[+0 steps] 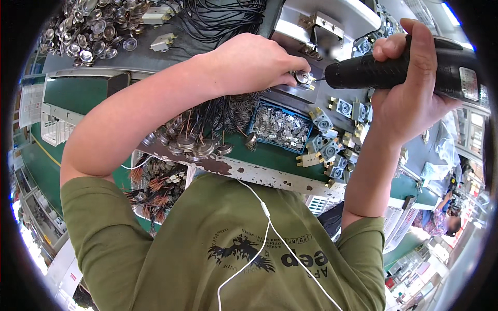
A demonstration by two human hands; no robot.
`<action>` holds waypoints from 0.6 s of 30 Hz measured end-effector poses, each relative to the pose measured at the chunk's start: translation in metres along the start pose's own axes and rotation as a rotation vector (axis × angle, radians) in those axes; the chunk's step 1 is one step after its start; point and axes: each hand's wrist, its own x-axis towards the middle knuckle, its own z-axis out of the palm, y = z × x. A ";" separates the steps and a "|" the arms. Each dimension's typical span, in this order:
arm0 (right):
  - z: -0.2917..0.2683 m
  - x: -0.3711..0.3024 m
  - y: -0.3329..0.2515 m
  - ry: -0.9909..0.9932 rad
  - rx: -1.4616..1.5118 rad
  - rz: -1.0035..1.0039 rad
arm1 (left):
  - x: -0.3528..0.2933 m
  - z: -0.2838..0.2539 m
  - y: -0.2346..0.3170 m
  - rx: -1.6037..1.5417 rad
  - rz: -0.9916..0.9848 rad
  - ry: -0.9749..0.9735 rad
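Head view: the left hand [254,65] pinches a small part [303,78], silvery, round-faced with a pale block, protruding past the fingertips toward four o'clock. At its three o'clock, the right hand [412,101] grips a black power screwdriver [363,73].

1. A small round silver metal part [302,78] is sitting at the fingertips of the left hand [262,65], just left of the black cylindrical power screwdriver [368,71], which the right hand [407,98] is holding.
2. A silver boxy metal fixture [337,44] is standing beyond that part.
3. A blue rectangular plastic tray [276,143] is lying nearer the body, small silver metal pieces [282,124] filling it.
4. Grey square blocks with brass-coloured terminals [331,150] are lying right of the tray; round silver wired discs [205,149] are lying left of it.
5. Thin black cables [223,18] are lying beyond the left forearm, with heaped round silver metal cups [88,31] farther left.
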 end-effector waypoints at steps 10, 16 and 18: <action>0.003 -0.004 0.006 -0.066 -0.061 0.000 | 0.000 0.000 0.002 -0.014 -0.005 0.000; 0.004 -0.004 0.006 -0.113 -0.039 -0.017 | 0.000 -0.001 0.002 -0.028 -0.006 0.021; 0.003 -0.004 0.007 -0.126 -0.051 -0.013 | 0.000 0.001 0.000 -0.021 0.004 0.023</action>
